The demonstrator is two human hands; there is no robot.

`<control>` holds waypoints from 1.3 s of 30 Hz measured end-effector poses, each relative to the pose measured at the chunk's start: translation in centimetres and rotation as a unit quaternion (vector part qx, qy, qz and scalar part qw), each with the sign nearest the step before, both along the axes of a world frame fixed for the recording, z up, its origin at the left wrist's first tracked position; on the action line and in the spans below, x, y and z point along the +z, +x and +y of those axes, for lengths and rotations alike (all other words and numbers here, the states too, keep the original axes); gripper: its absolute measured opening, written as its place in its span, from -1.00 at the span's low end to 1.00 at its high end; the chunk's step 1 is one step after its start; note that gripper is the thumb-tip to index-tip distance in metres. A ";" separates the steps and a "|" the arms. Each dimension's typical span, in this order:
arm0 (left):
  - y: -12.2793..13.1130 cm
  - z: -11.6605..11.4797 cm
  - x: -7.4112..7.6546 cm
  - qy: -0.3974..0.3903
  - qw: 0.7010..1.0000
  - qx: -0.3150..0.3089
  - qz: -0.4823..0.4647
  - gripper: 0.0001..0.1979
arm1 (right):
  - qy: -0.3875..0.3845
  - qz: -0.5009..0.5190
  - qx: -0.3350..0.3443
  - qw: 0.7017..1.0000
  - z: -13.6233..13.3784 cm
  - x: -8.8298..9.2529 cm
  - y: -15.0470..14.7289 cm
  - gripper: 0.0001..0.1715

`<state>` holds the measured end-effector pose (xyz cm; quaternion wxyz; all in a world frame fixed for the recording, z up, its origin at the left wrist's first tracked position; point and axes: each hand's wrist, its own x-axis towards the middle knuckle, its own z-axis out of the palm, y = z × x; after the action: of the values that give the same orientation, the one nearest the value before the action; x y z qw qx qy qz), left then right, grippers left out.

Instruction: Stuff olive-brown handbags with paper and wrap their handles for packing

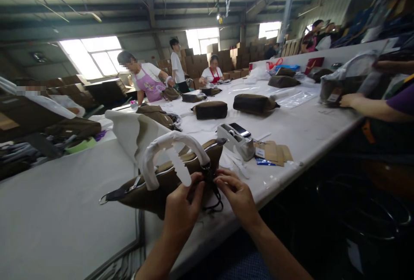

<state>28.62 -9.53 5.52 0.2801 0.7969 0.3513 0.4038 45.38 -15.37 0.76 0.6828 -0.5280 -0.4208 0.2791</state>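
An olive-brown handbag [147, 200] stands on the white table in front of me, with a zipper along its top and a metal ring at its left end. White wrapping covers its arched handle [150, 159], and a loose white strip [181, 168] hangs from it. At the handle's right base, my left hand [184, 202] pinches a thin black cord [217, 204] that hangs in a loop. From the other side my right hand [239, 196] is closed on the same cord, fingertips together. The fingers partly hide the spot where the cord meets the bag.
Beyond the bag lie a tape dispenser [237, 142], a phone [239, 129] and brown paper tags [273, 153]. Several dark pouches [211, 110] rest farther back. A co-worker's hand [352, 100] touches a plastic-wrapped bag at right. The table edge runs along my right.
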 end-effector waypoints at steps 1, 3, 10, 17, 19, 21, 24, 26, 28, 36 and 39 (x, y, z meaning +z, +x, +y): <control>0.3 -0.1 0.1 0.006 1.000 0.004 0.007 -0.72 | -0.003 0.011 0.006 1.000 0.0 0.0 -0.3 -0.75; 0.6 -0.2 0.2 -0.008 1.000 0.002 0.016 -0.66 | -0.006 0.029 0.017 0.999 -0.2 0.1 -0.9 -0.76; 0.7 -0.2 0.3 -0.062 0.997 0.007 0.040 -0.60 | 0.002 0.031 0.044 0.999 -1.3 0.3 -1.2 -0.82; 0.0 0.1 1.4 -0.109 0.992 -0.045 0.050 -0.54 | -0.018 0.041 0.060 0.997 -2.0 1.0 -1.1 -0.78; 0.0 0.2 1.6 -0.137 0.989 -0.048 0.030 -0.54 | -0.021 0.044 0.052 0.997 -2.0 1.0 -1.2 -0.74; 0.0 0.3 1.7 -0.178 0.982 -0.063 -0.007 -0.56 | -0.028 0.040 0.037 0.998 -1.9 1.0 -1.0 -0.69; -0.1 0.5 1.7 -0.226 0.971 -0.067 -0.042 -0.53 | -0.037 0.027 -0.018 0.999 -2.0 1.2 -0.3 -0.64; -0.2 0.6 1.6 -0.241 0.968 -0.060 -0.046 -0.50 | -0.038 0.019 -0.066 0.997 -2.3 1.3 0.4 -0.61; -0.3 0.7 1.5 -0.241 0.968 -0.055 -0.046 -0.51 | -0.041 -0.003 -0.102 0.994 -2.7 1.2 1.0 -0.60; -0.1 0.5 1.3 -0.233 0.971 -0.037 -0.048 -0.55 | -0.052 -0.106 -0.153 0.981 -3.0 0.9 1.4 -0.64; -0.1 0.5 1.2 -0.230 0.971 -0.036 -0.050 -0.54 | -0.054 -0.120 -0.156 0.979 -2.8 1.0 1.3 -0.66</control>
<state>28.56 -9.02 6.70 0.4875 0.7023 0.3912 0.3407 46.69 -18.19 1.74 0.6334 -0.6525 -0.3964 0.1261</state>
